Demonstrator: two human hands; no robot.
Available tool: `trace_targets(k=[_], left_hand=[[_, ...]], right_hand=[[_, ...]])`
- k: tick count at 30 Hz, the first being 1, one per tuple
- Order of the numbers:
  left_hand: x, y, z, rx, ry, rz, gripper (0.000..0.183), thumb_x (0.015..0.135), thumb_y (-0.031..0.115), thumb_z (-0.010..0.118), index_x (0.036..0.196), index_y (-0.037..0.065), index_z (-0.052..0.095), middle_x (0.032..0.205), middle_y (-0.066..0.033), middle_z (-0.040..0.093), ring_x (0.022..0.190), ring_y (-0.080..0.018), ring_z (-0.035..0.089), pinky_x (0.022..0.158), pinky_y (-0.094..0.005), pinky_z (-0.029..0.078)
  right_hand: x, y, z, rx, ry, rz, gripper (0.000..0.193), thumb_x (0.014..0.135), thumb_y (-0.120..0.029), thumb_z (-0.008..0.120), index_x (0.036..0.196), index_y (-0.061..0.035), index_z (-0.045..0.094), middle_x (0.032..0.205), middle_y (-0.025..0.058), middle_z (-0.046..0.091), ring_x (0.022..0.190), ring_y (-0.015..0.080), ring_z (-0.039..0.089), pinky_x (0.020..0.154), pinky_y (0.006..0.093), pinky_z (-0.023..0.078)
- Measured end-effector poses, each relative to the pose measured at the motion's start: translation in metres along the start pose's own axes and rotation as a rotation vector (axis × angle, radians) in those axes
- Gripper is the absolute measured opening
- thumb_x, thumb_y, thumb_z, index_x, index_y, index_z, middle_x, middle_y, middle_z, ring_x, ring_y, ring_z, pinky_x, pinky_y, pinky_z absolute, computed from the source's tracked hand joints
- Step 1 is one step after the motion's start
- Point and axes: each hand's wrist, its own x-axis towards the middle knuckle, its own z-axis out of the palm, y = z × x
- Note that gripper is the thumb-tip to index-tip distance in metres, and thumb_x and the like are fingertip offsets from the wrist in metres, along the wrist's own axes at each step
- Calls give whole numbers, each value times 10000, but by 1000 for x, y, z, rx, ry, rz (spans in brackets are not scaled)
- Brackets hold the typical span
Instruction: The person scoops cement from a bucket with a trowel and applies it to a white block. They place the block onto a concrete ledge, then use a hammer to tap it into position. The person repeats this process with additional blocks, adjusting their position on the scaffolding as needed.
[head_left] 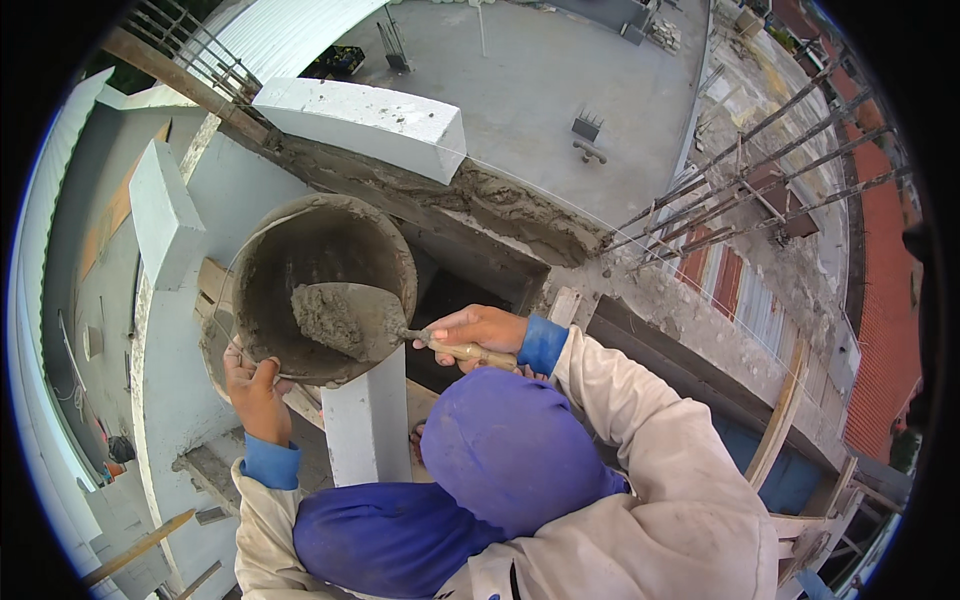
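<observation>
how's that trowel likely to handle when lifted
The trowel is probably front-heavy, since mortar is heaped toward its far end. That heap may hold together if kept level, as it looks thick and lumpy, but could slide off if tilted, because no raised edge shows.

Flat, diffuse daylight lights the scene evenly, leaving only soft shadows. The white corrugated roof [290, 45] glares palest, while the mortar bucket [265, 265] is dim inside. The trowel [380, 318] looks sharp. Fisheye distortion bows the corrugated sheet [42, 230] at far left, beside a blue-fringed black rim.
</observation>
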Motion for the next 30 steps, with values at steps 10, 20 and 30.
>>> trace_targets(k=[10,20,30], left_hand=[[14,-15,-42,-125,176,-115,657,889,19,579,1510,36,366,1155,-70,623,954,-190,655,643,-362,606],[11,-19,-57,-166,171,-137,684,890,52,621,1523,63,362,1073,-55,588,943,-186,615,635,-360,578],[7,-15,-54,-179,182,-162,707,901,52,602,1550,90,324,1091,-50,586,1009,-201,608,723,-407,580]], right_hand=[[-162,45,-104,-912,1086,-246,526,1042,-322,622,1454,-3,551,1022,117,686,708,207,647,681,338,545],[-80,-4,-137,-1391,1404,150,404,1020,-346,541,1302,-85,665,1076,265,732,1105,445,680,936,528,550],[3,-48,-205,-1314,1252,404,467,1002,-394,545,1078,10,766,1207,270,701,1151,446,668,993,477,542]])
